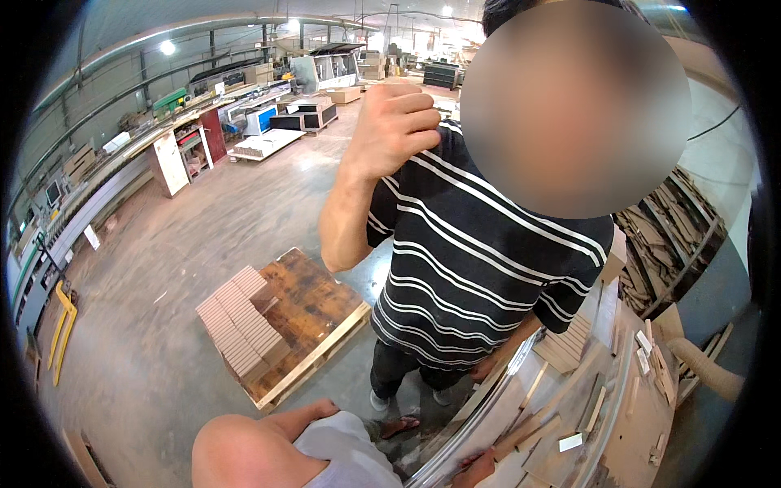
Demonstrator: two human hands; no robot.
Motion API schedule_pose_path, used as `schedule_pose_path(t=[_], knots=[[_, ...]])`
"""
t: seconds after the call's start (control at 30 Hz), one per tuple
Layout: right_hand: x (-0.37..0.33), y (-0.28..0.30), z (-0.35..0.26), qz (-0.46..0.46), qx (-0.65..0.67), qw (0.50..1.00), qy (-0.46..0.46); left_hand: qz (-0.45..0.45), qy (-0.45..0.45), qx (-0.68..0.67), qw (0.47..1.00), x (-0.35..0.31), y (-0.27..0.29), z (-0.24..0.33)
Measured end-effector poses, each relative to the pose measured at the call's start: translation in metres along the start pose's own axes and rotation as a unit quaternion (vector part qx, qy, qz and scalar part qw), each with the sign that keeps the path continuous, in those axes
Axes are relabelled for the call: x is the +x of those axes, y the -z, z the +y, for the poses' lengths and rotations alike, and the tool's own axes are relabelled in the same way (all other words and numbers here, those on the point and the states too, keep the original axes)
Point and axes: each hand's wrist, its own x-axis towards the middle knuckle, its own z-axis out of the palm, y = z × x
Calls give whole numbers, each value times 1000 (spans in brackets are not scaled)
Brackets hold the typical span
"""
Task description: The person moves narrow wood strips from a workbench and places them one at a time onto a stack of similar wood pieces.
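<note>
My left arm bends across beside my grey top, and my left hand [325, 407] lies near the top's edge; its fingers are too small to make out. At the lower right, my right hand [475, 470] is at the edge of a cluttered work surface [508, 470]. Its fingers are curled at the near end of a brown wooden strip [527, 437]. Facing me stands a person in a black striped shirt [480, 260], one fist [396, 122] raised in front of the shoulder. The person's other hand [482, 371] hangs by the work surface's edge, partly hidden.
Stacked brown boards [244, 317] sit on a wooden pallet [313, 297] to the left. More board pieces [565, 342] and offcuts cover the work surface. A rack of scrap strips [667, 236] and a thick hose [704, 366] are at right. A yellow pallet-truck handle [62, 329] stands far left.
</note>
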Motion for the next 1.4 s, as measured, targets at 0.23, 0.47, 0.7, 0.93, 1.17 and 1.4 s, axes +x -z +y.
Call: schedule_pose_path(t=[0.23, 0.47, 0.7, 0.93, 1.17, 1.4], knots=[[21, 7, 24, 5, 5, 1000, 7, -36, 35, -8, 999, 1, 1, 7], [27, -4, 26, 57, -24, 998, -29, -34, 43, -8, 998, -2, 4, 5], [21, 4, 19, 5, 1, 1000, 8, -48, 16, 4, 999, 9, -1, 2], [29, 5, 28, 10, -1, 1000, 1, -42, 18, 18, 999, 13, -4, 0], [40, 9, 39, -1, 13, 1000, 4, -52, 23, 9, 998, 5, 3, 9], [30, 3, 27, 12, -6, 1000, -2, -41, 31, 18, 998, 7, 2, 2]])
